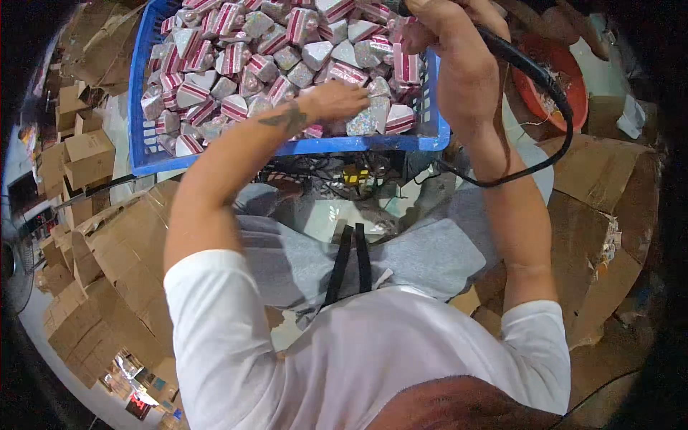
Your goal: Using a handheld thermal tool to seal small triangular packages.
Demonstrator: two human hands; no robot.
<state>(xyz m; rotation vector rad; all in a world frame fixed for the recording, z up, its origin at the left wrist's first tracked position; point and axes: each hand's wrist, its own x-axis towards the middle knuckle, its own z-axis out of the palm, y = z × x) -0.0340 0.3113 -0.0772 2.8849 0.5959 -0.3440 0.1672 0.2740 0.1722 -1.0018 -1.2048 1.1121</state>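
Observation:
A blue plastic basket (287, 149) full of small wedge-shaped pieces (233, 61) lies in front of me. The pieces are glittery silver-white with pink and white striped sides, like little cake slices. Over the pieces at the basket's near side, my left hand (335, 101) reaches to the right, its fingers stretched out and touching or just above the pieces. Raised at the basket's right corner, my right hand (459, 43) is closed round a dark corded tool, mostly hidden in the grip. Its thick black cable (559, 97) loops down past my right wrist.
A red basin (573, 89) with scraps in it stands at the right. Flattened cardboard (602, 179) lies on the right side, and more cardboard boxes (89, 150) pile up at the left. Tangled dark wires and a small yellow item (355, 175) show below the basket.

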